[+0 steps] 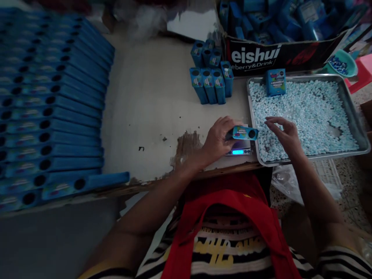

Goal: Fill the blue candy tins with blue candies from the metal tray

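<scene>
Fingers of your left hand (216, 140) pinch the small blue box (242, 133) over the scale (238, 148); your right hand (283, 133) hovers, fingers loosely spread, above the candy tray (353, 112). Tilt the box and its contents could spill onto the scale, I'd judge.

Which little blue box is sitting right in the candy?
The blue box standing alone at the far edge of the metal tray, among the candies. The others stand on the table.
</scene>
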The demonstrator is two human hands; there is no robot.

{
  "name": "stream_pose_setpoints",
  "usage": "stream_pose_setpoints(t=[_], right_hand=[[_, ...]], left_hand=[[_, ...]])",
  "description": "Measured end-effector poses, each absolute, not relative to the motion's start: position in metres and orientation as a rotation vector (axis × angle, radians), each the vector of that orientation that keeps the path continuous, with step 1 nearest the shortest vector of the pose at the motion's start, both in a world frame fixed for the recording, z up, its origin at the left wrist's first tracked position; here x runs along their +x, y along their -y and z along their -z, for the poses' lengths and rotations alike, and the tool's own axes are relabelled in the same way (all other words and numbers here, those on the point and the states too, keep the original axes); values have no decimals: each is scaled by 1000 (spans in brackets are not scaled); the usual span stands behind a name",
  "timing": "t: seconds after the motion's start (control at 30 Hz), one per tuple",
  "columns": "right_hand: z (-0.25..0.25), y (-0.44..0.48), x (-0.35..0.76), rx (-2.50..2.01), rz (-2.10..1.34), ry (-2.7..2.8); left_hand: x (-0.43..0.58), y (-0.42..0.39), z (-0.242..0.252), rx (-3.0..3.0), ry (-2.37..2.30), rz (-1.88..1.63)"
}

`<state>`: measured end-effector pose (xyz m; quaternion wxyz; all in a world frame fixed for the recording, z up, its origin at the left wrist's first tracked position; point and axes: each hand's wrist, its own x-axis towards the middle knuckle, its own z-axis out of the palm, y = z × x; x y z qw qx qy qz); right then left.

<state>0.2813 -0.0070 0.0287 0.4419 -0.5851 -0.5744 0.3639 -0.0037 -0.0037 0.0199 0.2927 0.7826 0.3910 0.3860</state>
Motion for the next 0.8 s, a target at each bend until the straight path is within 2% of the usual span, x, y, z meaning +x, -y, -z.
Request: stream_pose_setpoints(t=[0.07,0.2,0.3,0.43,0.67,0.8], right_hand=[[-28,9,269,-1431,-944,1220],[-16,7,247,-1170,-1306,752],[-7,4,237,-1003,-1501,423],[-6,4,235,-930,-1606,22],[-30,7,236,-994,-1737,-35],[-32,11,247,-1157,-1614,432]], left_hand=[[10,-9,-41,2355,-974,-1010],[45,-32,-65,2638,-752,-993],[60,-41,-57,2677,-720,-1001],[55,-42,-34,2544,-943,-1090],[28,-34,-17,1762,-1098,-1262],[13,-19,-1,1440,-1128,-1254]])
